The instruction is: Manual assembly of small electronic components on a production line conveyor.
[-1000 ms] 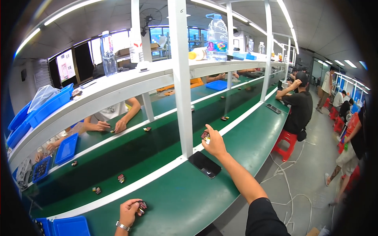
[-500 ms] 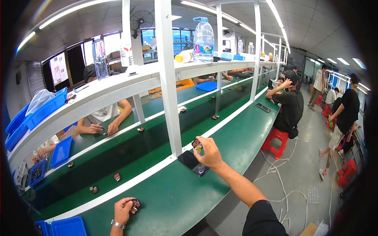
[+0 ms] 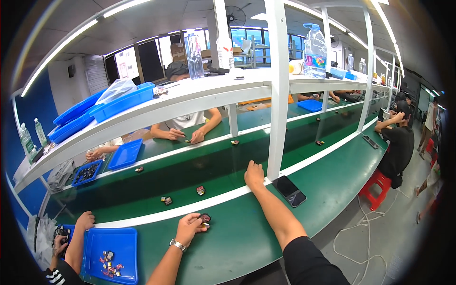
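Note:
My left hand (image 3: pixel 189 229), with a metal-band watch on its wrist, pinches a small electronic assembly (image 3: pixel 204 220) with dark, red and pale parts. It is over the near green worktop (image 3: pixel 228 237). My right hand (image 3: pixel 254 175) reaches across the white divider strip (image 3: pixel 240 194) to the belt's near edge, left of a white post. Its fingers are curled in, and whatever is in them is hidden. Similar small assemblies lie apart on the dark green belt, among them one with red parts (image 3: pixel 201 190) and one with yellow parts (image 3: pixel 166 200).
A black phone (image 3: pixel 289 191) lies beside the white post (image 3: pixel 277 95). At the lower left, a blue tray (image 3: pixel 136 251) holds several small parts, near another person's hand (image 3: pixel 85 221). Across the belt, a person's hands (image 3: pixel 196 137) handle something small. A white shelf (image 3: pixel 209 85) runs overhead.
The view has swung left, bringing the blue tray with parts and a neighbour's hands into sight. My right hand has moved from above the phone to the belt edge; its assembly no longer shows.

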The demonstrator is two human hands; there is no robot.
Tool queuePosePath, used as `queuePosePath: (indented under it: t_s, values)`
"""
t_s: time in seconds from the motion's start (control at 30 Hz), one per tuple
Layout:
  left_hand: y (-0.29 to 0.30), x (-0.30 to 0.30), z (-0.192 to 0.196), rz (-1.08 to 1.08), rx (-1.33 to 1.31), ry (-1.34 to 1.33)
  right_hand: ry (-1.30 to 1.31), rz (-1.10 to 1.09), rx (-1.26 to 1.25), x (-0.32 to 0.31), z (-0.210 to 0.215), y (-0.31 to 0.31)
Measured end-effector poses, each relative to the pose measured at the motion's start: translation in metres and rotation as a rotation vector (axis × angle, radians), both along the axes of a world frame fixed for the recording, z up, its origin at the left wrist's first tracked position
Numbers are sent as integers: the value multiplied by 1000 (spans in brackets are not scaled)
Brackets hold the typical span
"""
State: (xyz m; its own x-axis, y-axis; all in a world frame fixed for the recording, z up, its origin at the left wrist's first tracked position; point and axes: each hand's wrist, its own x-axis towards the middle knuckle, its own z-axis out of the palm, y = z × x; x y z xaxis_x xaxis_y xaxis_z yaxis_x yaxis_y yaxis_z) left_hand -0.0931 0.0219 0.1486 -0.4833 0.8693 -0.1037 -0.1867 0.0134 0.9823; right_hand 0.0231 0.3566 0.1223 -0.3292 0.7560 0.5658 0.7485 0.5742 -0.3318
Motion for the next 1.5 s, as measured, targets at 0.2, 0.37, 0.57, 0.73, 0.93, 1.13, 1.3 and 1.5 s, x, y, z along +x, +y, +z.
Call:
queuePosePath:
  t_s: [0.2,0.37,0.57,0.73,0.93,1.13,1.3,1.5]
  values:
    - [-30,-28,2,166,-12,-21,-150,-348,65,-15,-13,35]
    - [-45,-41,6,233,23,-30,20,-165,158,-23,13,-21]
    - [-41,-47,-2,286,-51,129,415,854,-231,-23,51,-170]
    - [-33,-44,-11,325,69,63,312,904,-212,-32,50,-255]
    - [-34,-37,-4,142,147,6,291,864,29,-37,35,-256]
    - [-43,-41,-1,39,167,-97,213,958,192,-36,38,-249]
    - [-41,-43,-5,-22,146,-66,151,1041,88,-35,34,-241]
    - [-44,-40,-2,-83,145,-24,141,1072,-57,-33,32,-236]
